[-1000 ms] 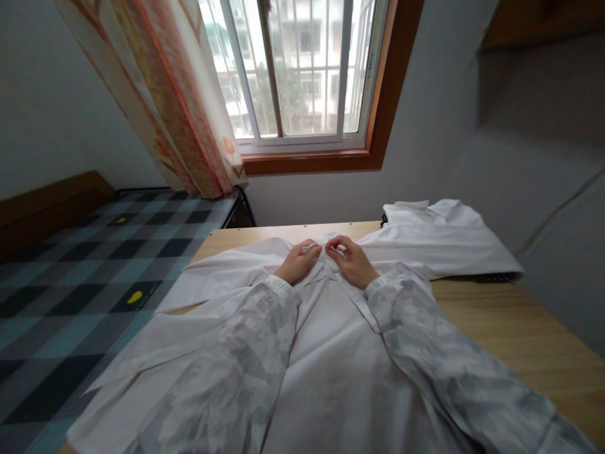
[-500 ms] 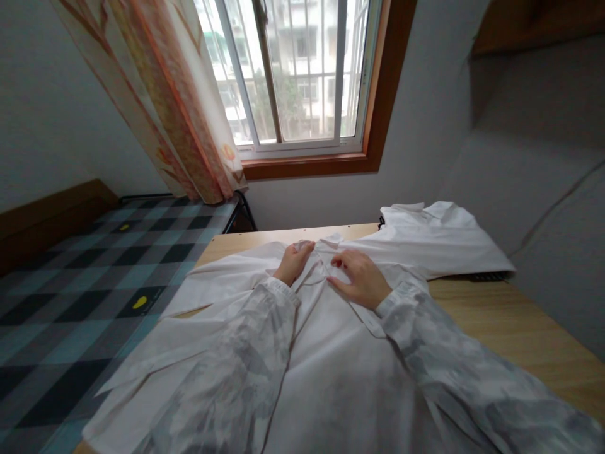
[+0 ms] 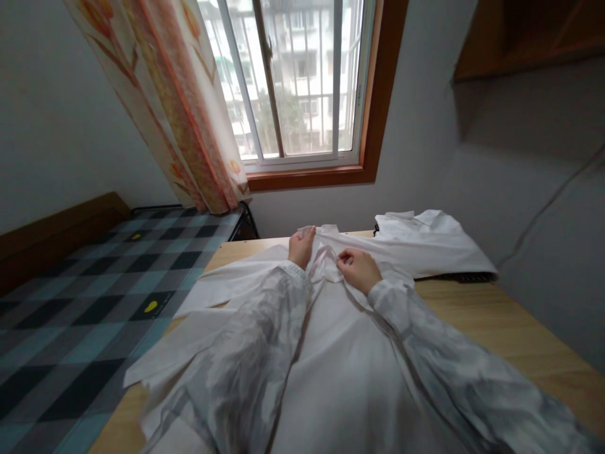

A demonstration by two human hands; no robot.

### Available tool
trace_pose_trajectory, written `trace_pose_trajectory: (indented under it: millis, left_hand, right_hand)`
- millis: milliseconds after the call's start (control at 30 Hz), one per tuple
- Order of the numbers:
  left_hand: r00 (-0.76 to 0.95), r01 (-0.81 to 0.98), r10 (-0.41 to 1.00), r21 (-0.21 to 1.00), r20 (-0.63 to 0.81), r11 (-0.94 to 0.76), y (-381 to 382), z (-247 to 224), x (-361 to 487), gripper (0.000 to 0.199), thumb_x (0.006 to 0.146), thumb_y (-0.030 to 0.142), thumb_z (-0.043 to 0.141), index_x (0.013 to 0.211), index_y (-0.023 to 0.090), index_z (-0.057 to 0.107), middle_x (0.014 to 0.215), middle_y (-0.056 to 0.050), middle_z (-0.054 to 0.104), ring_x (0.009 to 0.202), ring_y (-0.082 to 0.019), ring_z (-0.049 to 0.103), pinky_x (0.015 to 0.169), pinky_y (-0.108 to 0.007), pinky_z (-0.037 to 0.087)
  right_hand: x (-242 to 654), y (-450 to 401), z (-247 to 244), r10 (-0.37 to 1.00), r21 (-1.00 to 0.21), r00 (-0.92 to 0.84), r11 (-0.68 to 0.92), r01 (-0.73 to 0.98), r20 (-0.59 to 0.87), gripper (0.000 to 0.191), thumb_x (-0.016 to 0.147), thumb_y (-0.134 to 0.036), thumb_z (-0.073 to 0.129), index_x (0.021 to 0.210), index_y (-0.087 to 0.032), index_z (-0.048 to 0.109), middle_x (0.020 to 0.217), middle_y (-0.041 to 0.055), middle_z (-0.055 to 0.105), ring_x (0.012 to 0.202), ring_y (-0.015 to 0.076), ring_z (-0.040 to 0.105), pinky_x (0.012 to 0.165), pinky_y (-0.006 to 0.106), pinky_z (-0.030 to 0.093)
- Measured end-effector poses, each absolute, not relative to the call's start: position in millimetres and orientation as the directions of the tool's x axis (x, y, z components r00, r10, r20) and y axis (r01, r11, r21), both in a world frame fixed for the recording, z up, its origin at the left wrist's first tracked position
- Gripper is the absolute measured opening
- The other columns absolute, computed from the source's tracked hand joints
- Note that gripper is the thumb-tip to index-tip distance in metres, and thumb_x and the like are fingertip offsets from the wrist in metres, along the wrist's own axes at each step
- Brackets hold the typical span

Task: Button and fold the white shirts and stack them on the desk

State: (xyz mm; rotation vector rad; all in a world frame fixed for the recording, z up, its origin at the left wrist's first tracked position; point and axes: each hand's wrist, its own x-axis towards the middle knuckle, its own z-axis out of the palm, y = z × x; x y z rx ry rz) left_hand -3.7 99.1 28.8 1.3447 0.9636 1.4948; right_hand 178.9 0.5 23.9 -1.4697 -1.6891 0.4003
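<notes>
White garment (image 3: 340,353) is lying spread on the wooden worktop (image 3: 505,328), gathered up at the far end between both hands. Left hand (image 3: 301,248) is pinching fabric there, thumb against fingers, cloth edge showing above the grip. Right hand (image 3: 360,270) is curling just beside it, grip pressed together on the near fold of the garment. White cloth pile (image 3: 430,236) is sitting at the far right, dark ridged edge showing under it; can't tell where garment ends and pile starts. Checked bed (image 3: 108,315) is standing left, patterned curtain (image 3: 184,113) is hanging beside the window (image 3: 302,82).
</notes>
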Motion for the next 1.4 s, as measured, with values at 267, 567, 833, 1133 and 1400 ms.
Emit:
trace_pose_trajectory:
  millis: [267, 567, 833, 1133, 1400]
  left_hand:
    - [-0.154, 0.458, 0.822, 0.777, 0.548, -0.432, 36, 49, -51, 0.031, 0.088, 0.044, 0.079, 0.105, 0.02, 0.068, 0.115, -0.01, 0.069, 0.099, -0.022, 0.065, 0.089, -0.035, 0.05]
    - [0.151, 0.915, 0.942, 0.319, 0.299, -0.248, -50, 33, -80, 0.027, 0.092, 0.048, 0.076, 0.086, 0.023, 0.069, 0.085, -0.005, 0.072, 0.079, -0.024, 0.064, 0.073, -0.035, 0.039]
    - [0.094, 0.87, 0.968, 0.453, 0.234, -0.194, -11, 57, -58, 0.014, 0.092, 0.034, 0.071, 0.084, 0.023, 0.071, 0.086, -0.004, 0.077, 0.077, -0.021, 0.066, 0.066, -0.032, 0.036]
    - [0.071, 0.595, 0.93, 0.733, 0.36, -0.329, -16, 23, -25, 0.013, 0.09, 0.033, 0.075, 0.088, 0.022, 0.07, 0.078, 0.001, 0.071, 0.065, -0.015, 0.059, 0.064, -0.027, 0.042]
    - [0.093, 0.555, 0.894, 0.723, 0.437, -0.411, -19, 8, -25, 0.017, 0.091, 0.037, 0.077, 0.088, 0.021, 0.073, 0.087, -0.001, 0.073, 0.067, -0.014, 0.057, 0.066, -0.027, 0.044]
  right_hand:
    - [177, 15, -4, 0.972, -0.931, 0.133, 0.14, 0.338, 0.195, 0.022, 0.075, -0.045, 0.078, 0.08, -0.023, 0.079, 0.077, 0.0045, 0.078, 0.07, 0.0236, 0.071, 0.066, 0.033, 0.053]
    - [175, -2, -23, 0.968, -0.901, 0.052, 0.208, 0.38, 0.245, 0.023, 0.076, -0.044, 0.077, 0.081, -0.022, 0.079, 0.076, 0.0046, 0.079, 0.072, 0.0228, 0.072, 0.07, 0.032, 0.053]
    - [168, 24, 16, 0.946, -0.894, 0.058, 0.278, 0.352, 0.318, 0.018, 0.077, -0.039, 0.077, 0.078, -0.021, 0.077, 0.078, 0.0046, 0.079, 0.074, 0.0218, 0.072, 0.072, 0.031, 0.053]
    - [156, 8, -11, 0.953, -0.948, 0.029, 0.295, 0.122, 0.301, 0.035, 0.074, -0.054, 0.083, 0.078, -0.019, 0.076, 0.074, 0.0044, 0.074, 0.066, 0.0186, 0.064, 0.063, 0.029, 0.05]
    - [158, 4, -29, 0.946, -0.941, -0.032, 0.325, 0.093, 0.323, 0.036, 0.08, -0.055, 0.084, 0.082, -0.02, 0.077, 0.073, 0.0023, 0.072, 0.061, 0.0157, 0.058, 0.057, 0.027, 0.045]
